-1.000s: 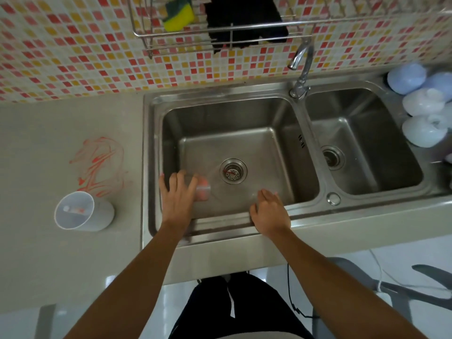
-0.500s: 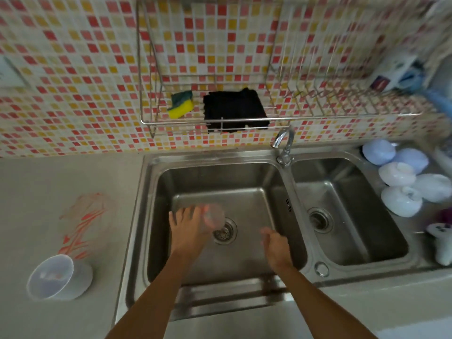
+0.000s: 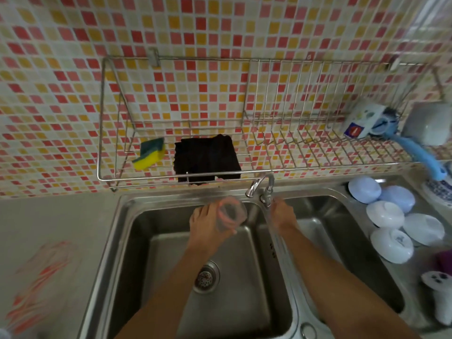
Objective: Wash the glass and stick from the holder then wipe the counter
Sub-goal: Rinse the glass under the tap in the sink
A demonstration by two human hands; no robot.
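Observation:
My left hand holds a clear glass with a pinkish rim, tilted, over the back of the left sink basin, just below the tap spout. My right hand reaches up to the base of the tap; its fingers are blurred and partly hidden there, so its grip is unclear. No water stream shows. Red smears mark the grey counter at the left. The holder and the stick are out of view.
A wall rack above the sink carries a yellow-green sponge and a black cloth. Several upturned white and blue bowls sit right of the right basin. A blue-handled brush hangs at the rack's right end.
My left hand lifted the glass from the basin floor up toward the spout. My right hand rose from the sink's front edge to the tap. The view tilted up, losing the white holder.

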